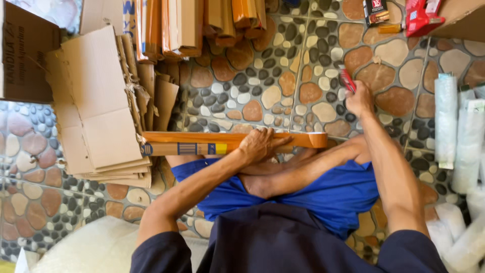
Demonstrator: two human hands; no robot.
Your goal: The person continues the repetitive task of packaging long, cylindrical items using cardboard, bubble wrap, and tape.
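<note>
A long flat cardboard package (202,143), wrapped in orange-brown tape, lies across my knees. My left hand (260,144) rests on top of it, fingers curled over its far edge. At the right end of the package, my right hand (359,98) grips a red-handled tool (347,79) above the pebble-patterned floor (262,76). I sit cross-legged in blue shorts.
A stack of flattened cardboard sheets (96,106) lies to the left, with a brown box (25,50) behind it. Several taped orange packages (182,25) lean at the top. Rolls of clear plastic (447,121) stand at the right. Red packets (422,17) sit top right.
</note>
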